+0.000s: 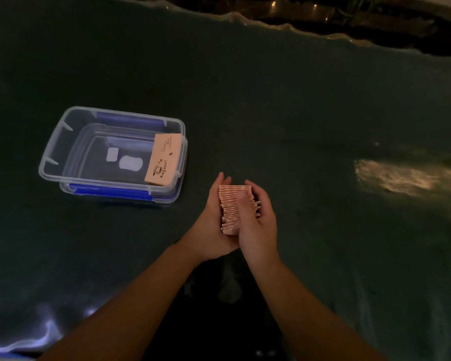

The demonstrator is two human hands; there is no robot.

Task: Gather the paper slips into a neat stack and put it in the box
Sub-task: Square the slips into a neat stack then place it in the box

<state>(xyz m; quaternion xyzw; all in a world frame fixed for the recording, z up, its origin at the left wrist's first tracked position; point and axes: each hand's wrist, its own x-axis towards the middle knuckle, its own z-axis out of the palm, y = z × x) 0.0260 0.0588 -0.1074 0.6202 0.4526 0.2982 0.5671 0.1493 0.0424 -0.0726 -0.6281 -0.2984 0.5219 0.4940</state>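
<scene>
A thick stack of pale pink paper slips (231,208) stands on edge between my two hands, just above the dark green table. My left hand (211,227) cups its left side and underside. My right hand (257,224) presses its right side, thumb across the top edges. The slips' edges are slightly uneven. To the left stands a clear plastic box (63,142) with blue clips, open on top. Inside it, against the right wall, lies another pink stack (163,158) printed with a coffee cup.
The dark green cloth (297,113) covers the table under a clear plastic sheet. A bright light reflection (401,175) lies at the right. The table's far edge (297,29) runs across the top, with dark furniture beyond.
</scene>
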